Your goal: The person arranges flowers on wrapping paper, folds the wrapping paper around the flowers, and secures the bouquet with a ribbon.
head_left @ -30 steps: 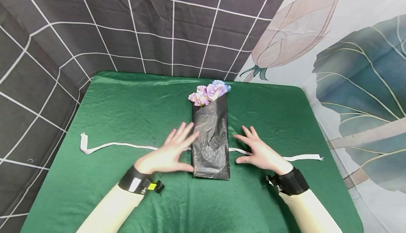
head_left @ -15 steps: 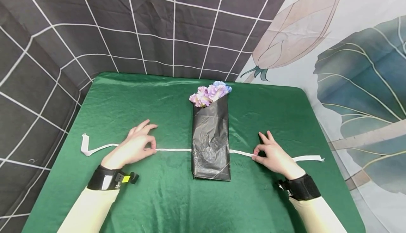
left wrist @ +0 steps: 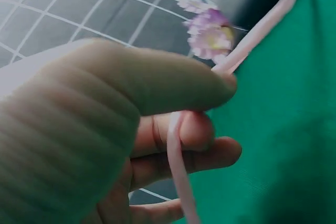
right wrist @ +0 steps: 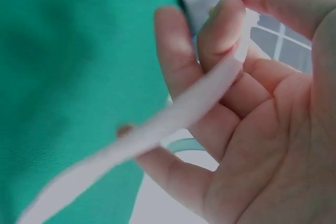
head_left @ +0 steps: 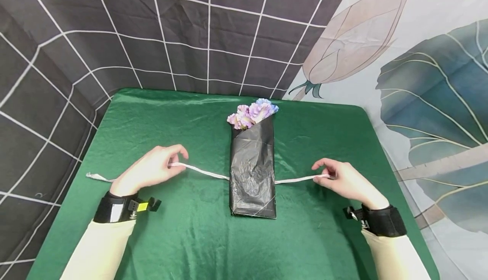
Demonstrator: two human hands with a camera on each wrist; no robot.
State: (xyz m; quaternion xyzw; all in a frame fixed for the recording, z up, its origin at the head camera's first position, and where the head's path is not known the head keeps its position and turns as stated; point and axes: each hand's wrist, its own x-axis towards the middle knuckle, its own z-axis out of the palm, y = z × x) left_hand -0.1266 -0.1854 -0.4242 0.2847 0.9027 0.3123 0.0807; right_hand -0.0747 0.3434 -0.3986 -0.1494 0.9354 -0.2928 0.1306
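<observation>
Flowers [head_left: 253, 114] in pink, purple and blue poke out of the top of a black paper wrap [head_left: 253, 174] lying at the middle of the table. A pale ribbon [head_left: 207, 173] runs beneath the wrap and comes out on both sides. On the left, my left hand [head_left: 152, 167] pinches the ribbon between thumb and fingers, and its tail trails past the wrist. My right hand [head_left: 345, 180] pinches the other side. Both stretches rise slightly from the wrap to the hands. In the right wrist view, the ribbon's loose end [right wrist: 126, 142] crosses the palm.
A green cloth [head_left: 213, 246] covers the table. Behind it hangs a dark curtain [head_left: 187, 26] with a white grid, and to the right a light curtain [head_left: 354, 55] with a printed flower and leaves. Each wrist wears a black strap with a small camera.
My hands have spread from beside the wrap out along the ribbon, taken hold of it on both sides and lifted it. The left tail has been drawn inward. The wrap stays in place.
</observation>
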